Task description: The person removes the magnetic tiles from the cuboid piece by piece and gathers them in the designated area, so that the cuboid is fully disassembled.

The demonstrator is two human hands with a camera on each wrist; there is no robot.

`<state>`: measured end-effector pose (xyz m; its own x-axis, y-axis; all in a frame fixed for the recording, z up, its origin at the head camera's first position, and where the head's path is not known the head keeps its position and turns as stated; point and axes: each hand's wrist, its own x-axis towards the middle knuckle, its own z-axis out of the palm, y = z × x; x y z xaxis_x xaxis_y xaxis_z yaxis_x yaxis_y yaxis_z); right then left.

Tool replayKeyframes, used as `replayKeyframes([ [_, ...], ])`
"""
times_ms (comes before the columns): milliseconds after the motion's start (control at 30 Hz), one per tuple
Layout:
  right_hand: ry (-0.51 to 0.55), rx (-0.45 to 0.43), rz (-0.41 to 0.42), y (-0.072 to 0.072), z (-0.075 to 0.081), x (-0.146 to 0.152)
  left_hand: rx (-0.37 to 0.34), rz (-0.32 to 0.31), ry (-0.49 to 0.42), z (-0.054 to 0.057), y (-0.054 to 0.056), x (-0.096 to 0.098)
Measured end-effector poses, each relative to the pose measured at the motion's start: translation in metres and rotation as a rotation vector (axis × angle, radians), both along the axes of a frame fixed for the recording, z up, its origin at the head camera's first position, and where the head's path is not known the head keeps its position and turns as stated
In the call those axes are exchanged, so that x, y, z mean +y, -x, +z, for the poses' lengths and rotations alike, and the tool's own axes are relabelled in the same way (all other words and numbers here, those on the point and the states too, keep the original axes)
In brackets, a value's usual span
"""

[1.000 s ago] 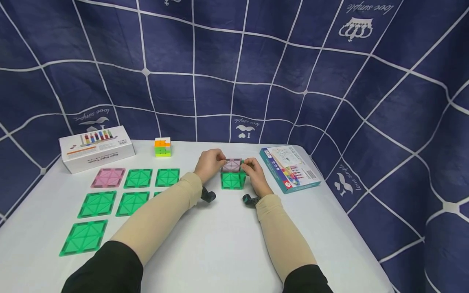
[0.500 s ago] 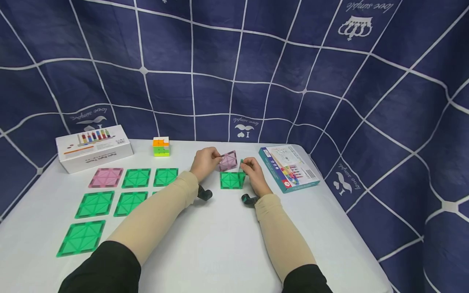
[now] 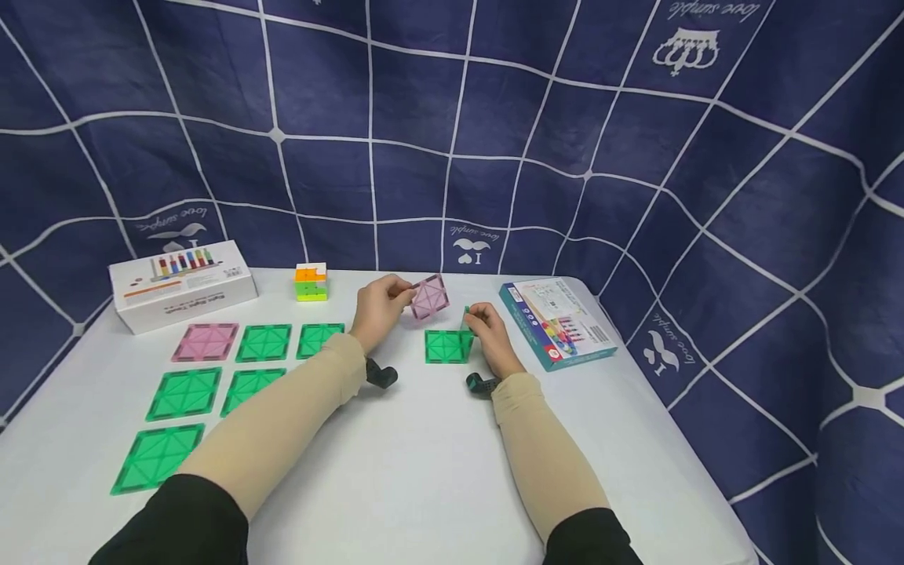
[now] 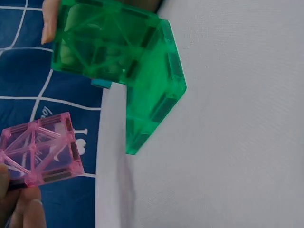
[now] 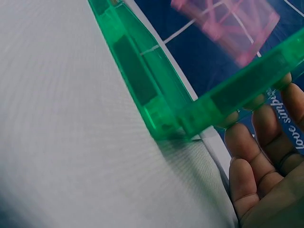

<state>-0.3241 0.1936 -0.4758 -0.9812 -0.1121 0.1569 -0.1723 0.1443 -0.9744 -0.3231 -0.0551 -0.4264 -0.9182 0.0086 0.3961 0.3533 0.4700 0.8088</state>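
My left hand (image 3: 380,308) pinches a translucent pink magnetic tile (image 3: 429,298) by its edge, tilted above the back of the table. One clear green magnetic tile (image 3: 443,348) lies flat to its lower right. Along the flat tile's right side stands another green tile (image 4: 99,42), and the two meet in an L. My right hand (image 3: 494,337) holds this upright tile, its fingers (image 5: 242,140) behind the outer face. They show through the green plastic in the left wrist view.
At left on the white table (image 3: 424,471) lie several green tiles (image 3: 184,392) and a pink tile (image 3: 205,342). Behind them are a white box (image 3: 184,286) and a colored puzzle cube (image 3: 311,282). A teal-edged box (image 3: 558,324) lies right. A blue curtain (image 3: 410,180) hangs behind.
My left hand has lifted the pink tile away from behind the flat green tile, moving left and up and tilting it. The right hand stays with the upright green tile.
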Motion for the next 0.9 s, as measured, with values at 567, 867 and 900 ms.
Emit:
replayKeyframes([
  [567,-0.004,-0.035,0.002,-0.002,0.004,0.001,-0.084,-0.184,-0.040,0.041,-0.126,-0.101],
  [867,-0.015,-0.013,-0.015,-0.003,0.004,-0.001,-0.313,-0.068,0.151,0.035,-0.200,-0.205],
  [900,-0.016,-0.017,-0.019,-0.002,0.004,-0.001,-0.337,-0.066,0.162,0.031,-0.206,-0.213],
])
